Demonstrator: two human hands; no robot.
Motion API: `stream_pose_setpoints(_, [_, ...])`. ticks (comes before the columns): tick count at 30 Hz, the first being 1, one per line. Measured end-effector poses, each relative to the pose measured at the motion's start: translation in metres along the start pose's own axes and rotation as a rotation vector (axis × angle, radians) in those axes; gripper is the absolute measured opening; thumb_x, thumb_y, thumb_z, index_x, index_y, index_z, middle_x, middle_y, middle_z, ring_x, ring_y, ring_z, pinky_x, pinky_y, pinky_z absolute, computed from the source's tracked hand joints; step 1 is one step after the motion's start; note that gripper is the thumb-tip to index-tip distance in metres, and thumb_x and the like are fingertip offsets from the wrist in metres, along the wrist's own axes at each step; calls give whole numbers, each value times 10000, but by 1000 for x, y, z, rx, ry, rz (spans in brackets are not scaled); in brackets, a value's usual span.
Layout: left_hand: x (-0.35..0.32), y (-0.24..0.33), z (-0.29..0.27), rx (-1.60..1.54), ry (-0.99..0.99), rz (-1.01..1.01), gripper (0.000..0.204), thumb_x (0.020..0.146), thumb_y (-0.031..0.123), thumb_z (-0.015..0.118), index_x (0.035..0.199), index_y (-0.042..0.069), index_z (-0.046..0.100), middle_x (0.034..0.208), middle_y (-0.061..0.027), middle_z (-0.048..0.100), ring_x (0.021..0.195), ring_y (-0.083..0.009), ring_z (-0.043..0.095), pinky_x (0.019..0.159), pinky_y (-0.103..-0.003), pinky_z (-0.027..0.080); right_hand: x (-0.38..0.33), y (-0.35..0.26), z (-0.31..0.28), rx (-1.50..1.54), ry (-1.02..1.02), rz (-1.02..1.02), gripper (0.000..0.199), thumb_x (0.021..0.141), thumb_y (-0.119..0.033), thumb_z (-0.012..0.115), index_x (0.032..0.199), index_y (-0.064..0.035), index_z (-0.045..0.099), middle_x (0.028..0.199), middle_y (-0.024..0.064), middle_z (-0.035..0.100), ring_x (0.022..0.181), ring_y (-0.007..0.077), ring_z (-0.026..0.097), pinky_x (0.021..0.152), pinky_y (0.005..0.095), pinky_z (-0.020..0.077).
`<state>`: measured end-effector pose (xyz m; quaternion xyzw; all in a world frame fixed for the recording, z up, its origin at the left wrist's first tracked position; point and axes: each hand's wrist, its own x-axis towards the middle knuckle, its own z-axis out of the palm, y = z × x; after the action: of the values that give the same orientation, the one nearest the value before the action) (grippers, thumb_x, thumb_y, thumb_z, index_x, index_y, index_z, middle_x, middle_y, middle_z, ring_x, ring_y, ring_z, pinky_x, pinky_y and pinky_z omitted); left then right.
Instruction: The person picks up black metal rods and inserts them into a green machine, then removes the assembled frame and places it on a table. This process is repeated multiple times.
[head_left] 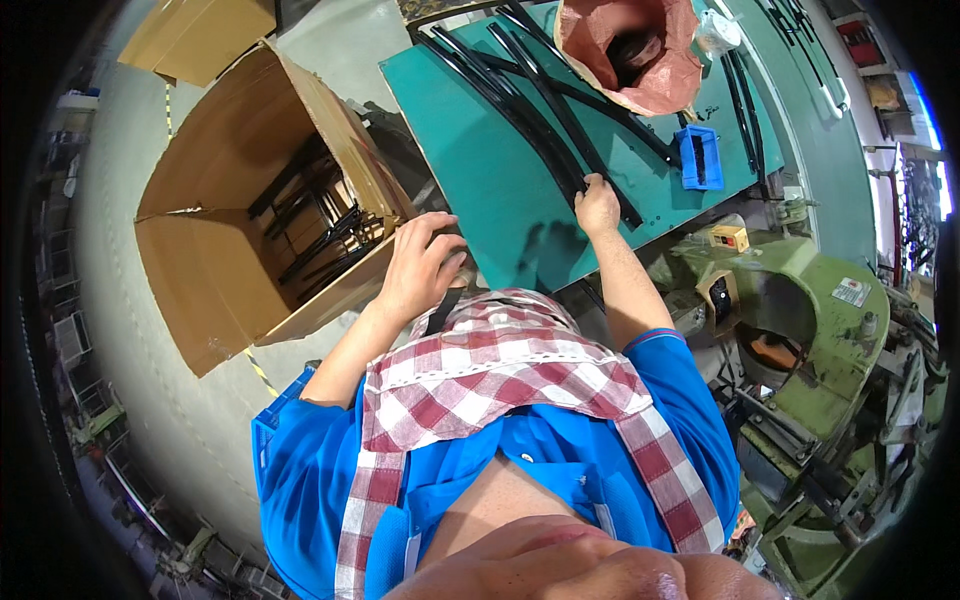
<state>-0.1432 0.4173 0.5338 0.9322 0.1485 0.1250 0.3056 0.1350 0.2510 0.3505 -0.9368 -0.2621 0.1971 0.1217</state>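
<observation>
Green tabletop (450,140) — black strips (530,122) extend forward-left from right-hand grip (597,205).

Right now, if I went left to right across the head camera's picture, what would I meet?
Open cardboard box → left hand → right hand → small blue bin → upright-looking pair of black strips just right of that bin.

1 green machine (838,335), 1 yellow box (729,238)
</observation>
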Motion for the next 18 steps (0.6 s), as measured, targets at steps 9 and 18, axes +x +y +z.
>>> stream_pose_setpoints(9, [-2,-3,-5,34,-38,64,242,763,60,702,983,62,601,1187,-131,534,1141,-333,499,942,-431,405,5,-4,-3,8,80,94,307,822,-194,671,1024,5,553,1055,173,584,1042,366,544,870,493,485])
stream_pose_setpoints(18, [26,-12,8,-31,-100,306,241,771,75,706,988,57,604,1193,-140,535,1120,-337,509,933,-430,411,-22,-25,-51,321,327,151,352,862,-327,633,1033,-39,523,892,230,661,882,402,633,752,483,486])
